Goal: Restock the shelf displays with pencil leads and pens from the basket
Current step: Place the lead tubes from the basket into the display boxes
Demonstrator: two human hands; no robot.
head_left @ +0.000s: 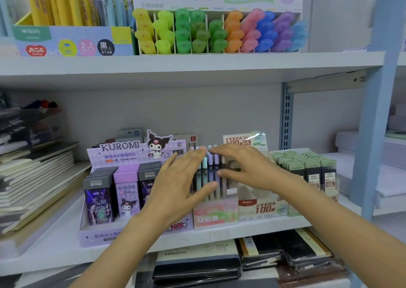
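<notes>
White shelves (pixel 191 62) fill the view, one above the other, with a grey wall behind. On the middle shelf stands a small pink box (pixel 215 214) holding a row of pens (pixel 210 173) that stand up straight. Both hands are at these pens. The left hand (pixel 178 182) is spread flat, with its fingers stretched over the pen tops and its thumb (pixel 208 187) lying across the front of the pens. The right hand (pixel 243 167) comes in from the other side, fingers stretched over the tops and thumb tucked below, near the pens. Neither hand is closed tight; whether either one has a grip on a pen, I cannot tell. The two hands almost meet above the pens.

Just left of the pens is a purple Kuromi box (pixel 109 235) full of pencil lead cases (pixel 126 191). Just right is a white lead box (pixel 262 208), and next to that a row of green-topped lead packs (pixel 307 167). These boxes sit side by side near the front edge of the shelf, with little room between them. Behind them the shelf is mostly open up to the wall. Far left, notebooks (pixel 37 178) lie in a slanted pile. Up top, bright highlighters (pixel 219 33) stand in a rack. A blue post (pixel 373 112) runs up the right side.
</notes>
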